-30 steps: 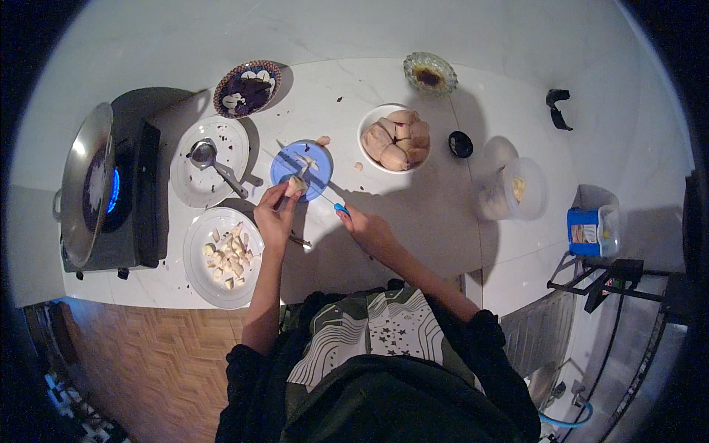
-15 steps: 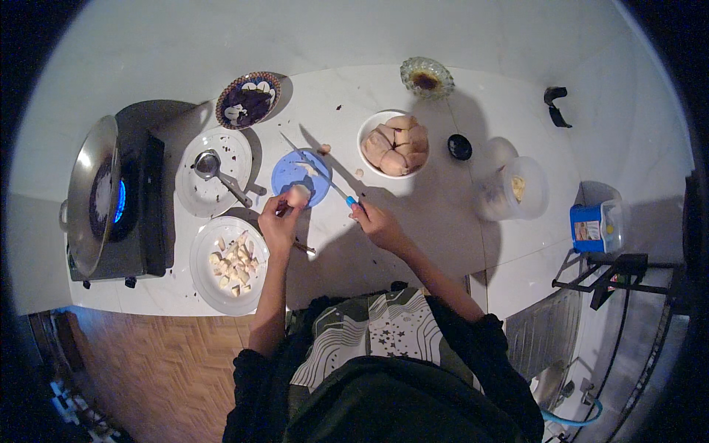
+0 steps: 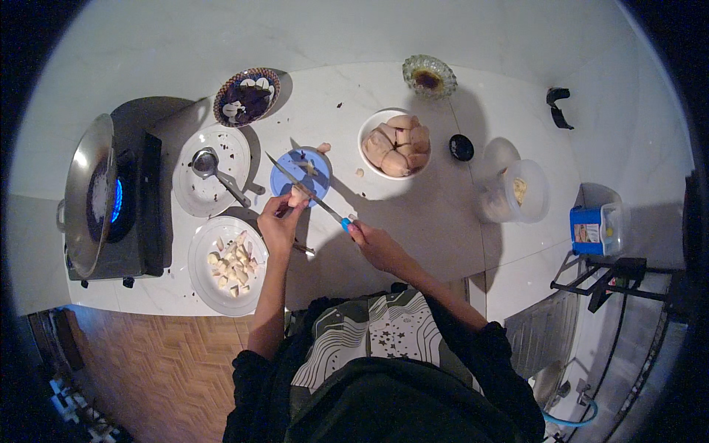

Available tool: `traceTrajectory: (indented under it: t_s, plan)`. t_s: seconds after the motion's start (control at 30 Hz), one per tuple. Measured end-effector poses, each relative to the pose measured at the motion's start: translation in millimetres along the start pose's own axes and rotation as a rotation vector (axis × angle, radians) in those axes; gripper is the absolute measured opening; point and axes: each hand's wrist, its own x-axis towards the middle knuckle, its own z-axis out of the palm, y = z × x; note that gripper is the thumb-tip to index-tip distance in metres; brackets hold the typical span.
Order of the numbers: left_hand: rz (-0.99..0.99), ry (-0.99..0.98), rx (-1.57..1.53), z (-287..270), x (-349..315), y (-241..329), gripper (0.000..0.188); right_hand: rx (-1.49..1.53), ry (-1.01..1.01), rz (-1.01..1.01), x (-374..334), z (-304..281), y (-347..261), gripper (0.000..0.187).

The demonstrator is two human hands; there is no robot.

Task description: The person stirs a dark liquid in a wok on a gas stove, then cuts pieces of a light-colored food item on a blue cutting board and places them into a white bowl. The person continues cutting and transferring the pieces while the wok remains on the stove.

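Looking down from the head camera, you get a white counter [image 3: 436,210] whose front edge runs just past the plate of chunks [image 3: 204,279] and along the person's apron [image 3: 402,325], with wood-look floor [image 3: 155,354] below it on the left. That left side is pretty packed tbh: a black stove [image 3: 151,221] with a wok [image 3: 85,159] over a blue flame [image 3: 118,201], then a white plate [image 3: 192,186] holding a ladle [image 3: 225,181], right above the chunk plate. Way more room on the right, where a good stretch of counter runs from the right hand [image 3: 380,245] over to the clear tub [image 3: 533,203]. Up past that hand sits a white bowl [image 3: 367,127] full of peeled, pale brown pieces, with a black round lid [image 3: 461,148] near it.

As for the hands, the left hand [image 3: 278,225] has a pale piece [image 3: 298,197] pinched in its fingertips, over the near edge of a small blue disc [image 3: 323,179]. The right hand is wrapped around the blue handle of a knife [image 3: 316,198], and the blade slants up and left across the disc, right beside the piece. Can't tell if the blade actually touches it. The chunk plate is just left of the left wrist
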Motion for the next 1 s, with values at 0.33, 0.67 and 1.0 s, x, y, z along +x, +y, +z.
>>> traceTrajectory:
  t_s: [0.33, 0.67, 1.0]
  plan:
    - [0.023, -0.024, 0.022, -1, 3, 3, 0.025, -0.093, 0.136, -0.092, 11, 9, 3, 0.04]
    - [-0.031, -0.052, 0.075, 0, 0, 5, 0.027, -0.182, 0.152, -0.087, 40, 18, 21, 0.037]
    - [-0.021, -0.035, 0.037, 0, 3, 10, 0.029, -0.192, 0.33, -0.226, 49, 1, 36, 0.034]
